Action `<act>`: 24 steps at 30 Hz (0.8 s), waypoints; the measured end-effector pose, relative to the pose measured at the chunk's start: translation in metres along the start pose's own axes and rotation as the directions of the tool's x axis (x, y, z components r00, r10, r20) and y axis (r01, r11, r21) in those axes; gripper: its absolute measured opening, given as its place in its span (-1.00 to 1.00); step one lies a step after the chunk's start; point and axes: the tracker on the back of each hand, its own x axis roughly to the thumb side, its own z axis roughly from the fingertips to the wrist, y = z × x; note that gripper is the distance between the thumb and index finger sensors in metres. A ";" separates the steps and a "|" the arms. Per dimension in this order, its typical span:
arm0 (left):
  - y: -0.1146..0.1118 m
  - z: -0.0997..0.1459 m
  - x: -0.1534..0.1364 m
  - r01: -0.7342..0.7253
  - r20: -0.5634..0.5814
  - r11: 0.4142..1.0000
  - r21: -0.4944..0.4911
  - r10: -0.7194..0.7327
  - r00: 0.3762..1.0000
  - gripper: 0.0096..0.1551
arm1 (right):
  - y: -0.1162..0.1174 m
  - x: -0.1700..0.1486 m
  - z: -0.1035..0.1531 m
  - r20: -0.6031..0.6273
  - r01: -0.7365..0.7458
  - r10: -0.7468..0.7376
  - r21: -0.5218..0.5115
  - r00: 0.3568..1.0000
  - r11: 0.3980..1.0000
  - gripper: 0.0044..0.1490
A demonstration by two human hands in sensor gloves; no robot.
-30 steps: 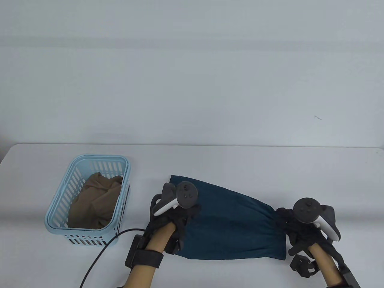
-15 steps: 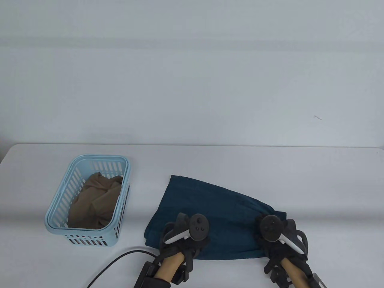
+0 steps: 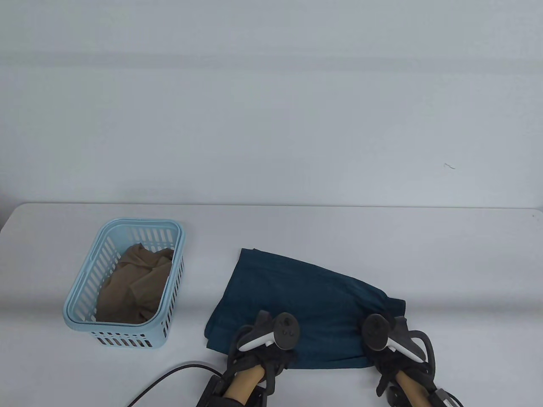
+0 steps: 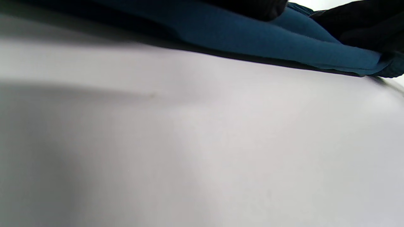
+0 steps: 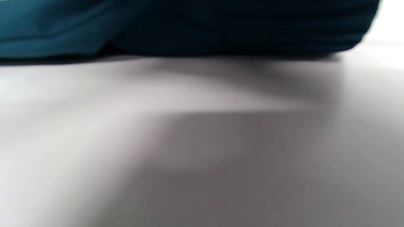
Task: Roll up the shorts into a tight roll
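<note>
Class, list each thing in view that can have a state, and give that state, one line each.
Shorts: flat on the table, not yet rolled.
Basket: upright, holding brown cloth.
Left hand: on the shorts' near edge; grip hidden.
Right hand: on the shorts' near edge; grip hidden.

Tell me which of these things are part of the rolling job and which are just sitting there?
In the job:
teal shorts
left hand, at the near edge of the shorts
right hand, at the same edge

Just sitting there:
light blue basket
brown cloth inside it
black cable

No readable text, labels, brands, numbers or signs in any view.
</note>
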 end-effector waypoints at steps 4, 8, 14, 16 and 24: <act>0.000 0.000 -0.002 -0.016 -0.001 1.000 0.000 0.016 1.000 -0.26 | 0.000 0.000 -0.001 -0.003 0.014 -0.014 0.005 1.000 1.000 -0.29; 0.000 0.000 -0.004 -0.029 -0.003 1.000 0.009 0.029 1.000 -0.27 | 0.001 0.000 -0.002 0.005 -0.004 0.004 0.016 1.000 1.000 -0.28; 0.001 0.000 -0.003 -0.026 -0.014 1.000 0.018 0.026 1.000 -0.28 | 0.002 -0.001 -0.001 0.012 0.003 -0.003 0.004 1.000 1.000 -0.29; 0.001 0.000 -0.003 -0.030 -0.015 0.999 0.021 0.030 0.999 -0.29 | 0.003 -0.001 -0.001 0.010 -0.001 0.001 -0.001 1.000 1.000 -0.29; 0.003 0.001 -0.003 -0.041 -0.035 0.999 0.035 0.042 0.999 -0.28 | 0.002 0.001 -0.001 -0.001 -0.009 0.009 0.021 1.000 1.000 -0.29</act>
